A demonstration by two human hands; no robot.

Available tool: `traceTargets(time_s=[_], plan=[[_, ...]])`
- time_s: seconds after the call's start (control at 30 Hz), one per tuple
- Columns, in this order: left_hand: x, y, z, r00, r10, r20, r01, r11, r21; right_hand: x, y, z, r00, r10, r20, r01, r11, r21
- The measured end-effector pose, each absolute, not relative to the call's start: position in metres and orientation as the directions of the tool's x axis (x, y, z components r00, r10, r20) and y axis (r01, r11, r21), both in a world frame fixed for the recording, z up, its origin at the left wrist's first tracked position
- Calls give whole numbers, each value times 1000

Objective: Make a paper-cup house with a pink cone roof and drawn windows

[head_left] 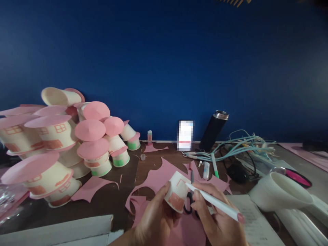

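A small white paper cup (176, 189) is tilted in my left hand (157, 213), whose fingers wrap round its side and base. On the cup show a reddish-brown coloured patch and thin lines of a window-like outline. My right hand (215, 212) grips a white marker (217, 202) with a pinkish-red end; its tip meets the cup's wall near those lines. Behind the hands, partly covered, are the dark handles of scissors (189, 204). Cut pink paper (157, 176) lies under and around both hands.
Paper cups with pink paper tops (94, 148) are stacked at left. A black bottle (213, 131), a blurred-out screen (186, 135) and tangled pale-blue cords (230, 150) stand or lie at the back. White stacked cups (279, 191) are at right, a white box (58, 229) at front left.
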State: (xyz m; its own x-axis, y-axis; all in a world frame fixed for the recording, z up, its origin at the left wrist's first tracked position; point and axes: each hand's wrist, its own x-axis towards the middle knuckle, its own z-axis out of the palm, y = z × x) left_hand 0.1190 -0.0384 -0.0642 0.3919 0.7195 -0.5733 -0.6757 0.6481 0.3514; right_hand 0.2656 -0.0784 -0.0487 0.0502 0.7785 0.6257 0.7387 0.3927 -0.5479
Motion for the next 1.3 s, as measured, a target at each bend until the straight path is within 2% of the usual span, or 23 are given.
traceTargets(time_s=[1.3], plan=[[118, -38, -65, 425, 711, -559, -674, 661, 328, 266, -80, -50, 41, 777, 628, 734, 403, -547]])
